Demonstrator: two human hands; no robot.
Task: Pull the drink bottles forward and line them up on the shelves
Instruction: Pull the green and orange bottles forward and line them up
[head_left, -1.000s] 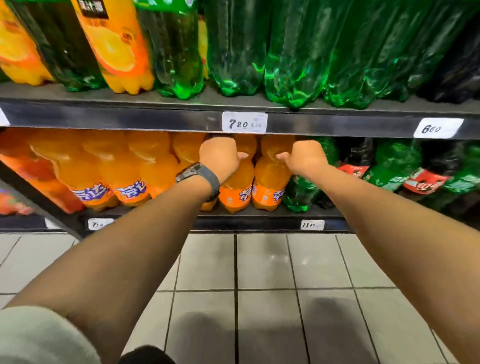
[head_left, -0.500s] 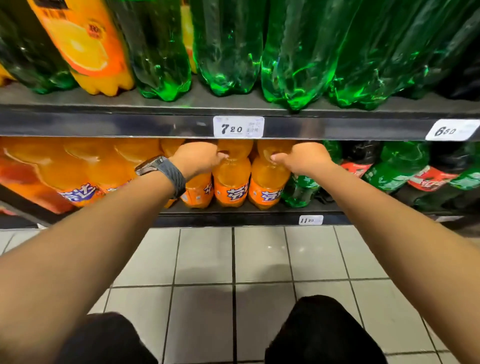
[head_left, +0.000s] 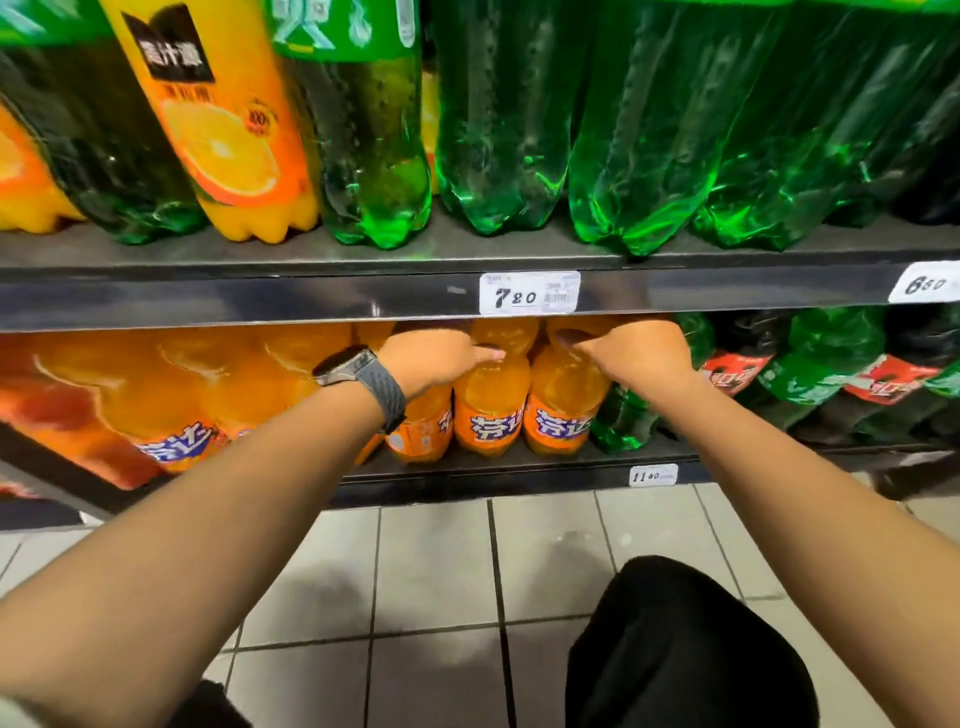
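Both gripping: left hand (head_left: 434, 358) and right hand (head_left: 641, 351) on orange soda bottles (head_left: 491, 400) (necks hidden); uneven pull risks toppling neighbours.

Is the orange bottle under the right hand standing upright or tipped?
Upright, roughly: the orange bottle stands on its base on the lower shelf, label facing out, right hand gripping its top.

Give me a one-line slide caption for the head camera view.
Both hands, left hand and right hand, grip the tops of orange soda bottles on the lower shelf.
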